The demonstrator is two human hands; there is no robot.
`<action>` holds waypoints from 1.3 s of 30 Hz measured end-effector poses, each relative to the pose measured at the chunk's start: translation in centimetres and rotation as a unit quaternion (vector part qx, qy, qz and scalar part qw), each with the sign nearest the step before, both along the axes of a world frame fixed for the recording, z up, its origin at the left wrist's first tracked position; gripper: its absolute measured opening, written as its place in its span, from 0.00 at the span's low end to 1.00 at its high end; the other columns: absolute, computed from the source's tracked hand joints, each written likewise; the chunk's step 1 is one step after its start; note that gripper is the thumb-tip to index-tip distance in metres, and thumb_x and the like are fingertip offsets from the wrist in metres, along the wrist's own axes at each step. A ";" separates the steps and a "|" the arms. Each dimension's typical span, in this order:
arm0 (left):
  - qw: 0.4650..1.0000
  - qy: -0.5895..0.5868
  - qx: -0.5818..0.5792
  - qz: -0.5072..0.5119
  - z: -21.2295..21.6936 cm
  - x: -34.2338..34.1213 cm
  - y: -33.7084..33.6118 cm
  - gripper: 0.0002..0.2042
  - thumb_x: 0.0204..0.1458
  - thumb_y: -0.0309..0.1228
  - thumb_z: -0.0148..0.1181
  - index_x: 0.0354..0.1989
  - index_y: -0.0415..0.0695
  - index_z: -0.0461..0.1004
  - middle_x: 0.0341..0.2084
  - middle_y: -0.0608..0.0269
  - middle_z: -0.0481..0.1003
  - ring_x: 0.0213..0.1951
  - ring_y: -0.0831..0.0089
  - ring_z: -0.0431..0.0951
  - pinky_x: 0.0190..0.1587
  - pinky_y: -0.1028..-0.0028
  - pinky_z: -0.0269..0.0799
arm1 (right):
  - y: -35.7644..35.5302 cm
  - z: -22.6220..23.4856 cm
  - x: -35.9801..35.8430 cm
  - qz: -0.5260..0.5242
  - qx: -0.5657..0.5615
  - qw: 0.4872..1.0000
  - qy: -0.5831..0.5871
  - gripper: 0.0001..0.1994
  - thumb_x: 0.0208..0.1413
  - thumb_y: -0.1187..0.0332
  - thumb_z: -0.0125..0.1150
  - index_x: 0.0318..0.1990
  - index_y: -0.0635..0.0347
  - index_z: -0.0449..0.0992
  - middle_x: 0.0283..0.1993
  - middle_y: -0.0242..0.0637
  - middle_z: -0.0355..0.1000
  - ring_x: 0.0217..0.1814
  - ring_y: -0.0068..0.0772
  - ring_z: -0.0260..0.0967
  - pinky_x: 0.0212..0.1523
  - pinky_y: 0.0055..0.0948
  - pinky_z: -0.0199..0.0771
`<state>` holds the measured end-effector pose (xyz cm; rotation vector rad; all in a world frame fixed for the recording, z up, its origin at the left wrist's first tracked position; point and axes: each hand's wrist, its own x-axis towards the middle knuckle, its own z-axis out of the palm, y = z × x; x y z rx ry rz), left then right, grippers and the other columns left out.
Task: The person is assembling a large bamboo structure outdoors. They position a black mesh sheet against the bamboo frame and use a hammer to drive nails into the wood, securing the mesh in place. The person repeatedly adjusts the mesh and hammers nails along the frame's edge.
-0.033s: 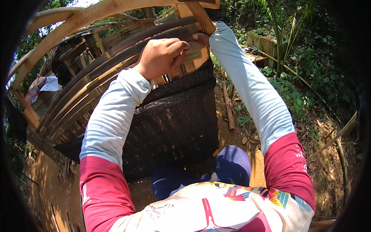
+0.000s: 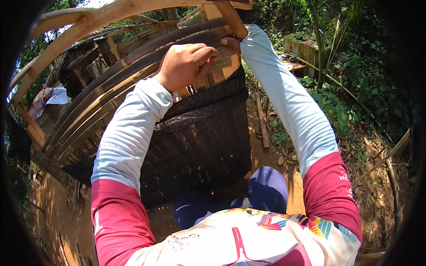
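Note:
My left hand [image 2: 188, 66] is closed, fingers curled in, over the upper slats of a curved bamboo fence [image 2: 115, 80]. Whatever sits inside those fingers, if anything, is hidden. Most of my right hand [image 2: 230, 43] is behind a slanted wooden post [image 2: 230, 20]; only a bit of thumb and finger shows by the slat ends, so its grip cannot be made out. Below both hands, a black mesh netting [image 2: 199, 142] hangs down the near side of the fence. Its top edge lies in folds just under my left hand.
A curved wooden rail [image 2: 111, 15] arches over the fence top. At far left, a white sheet [image 2: 57, 96] lies by the slats. Right of the netting, a stick [image 2: 262, 119] lies on the soil. Plants and a wooden box [image 2: 301, 51] stand at the far right.

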<state>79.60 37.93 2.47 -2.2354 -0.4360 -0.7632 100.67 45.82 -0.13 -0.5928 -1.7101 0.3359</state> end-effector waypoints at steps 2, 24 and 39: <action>1.000 0.002 0.004 -0.005 -0.1 0.3 0.3 0.06 0.48 0.23 0.62 0.35 0.42 0.77 0.27 0.60 0.78 0.25 0.64 0.79 0.27 0.71 0.76 | -0.2 -0.3 0.1 0.000 0.016 1.000 0.020 0.14 0.45 0.66 0.75 0.38 0.62 0.81 0.30 0.34 0.78 0.32 0.22 0.74 0.35 0.24 0.73; 0.999 -0.010 0.045 -0.006 -0.2 0.4 0.7 0.08 0.47 0.22 0.63 0.37 0.42 0.76 0.28 0.60 0.78 0.25 0.64 0.79 0.27 0.71 0.76 | 0.5 -1.1 -0.6 0.020 0.049 0.996 0.065 0.13 0.47 0.69 0.73 0.40 0.63 0.81 0.29 0.37 0.78 0.31 0.24 0.75 0.35 0.25 0.75; 0.982 -0.167 0.076 0.042 -1.5 3.5 1.5 0.07 0.48 0.22 0.64 0.36 0.45 0.81 0.25 0.63 0.79 0.24 0.69 0.79 0.28 0.75 0.74 | 1.5 -4.3 -0.4 0.027 -0.088 0.984 0.151 0.15 0.49 0.63 0.71 0.42 0.62 0.81 0.31 0.36 0.79 0.31 0.24 0.76 0.33 0.25 0.75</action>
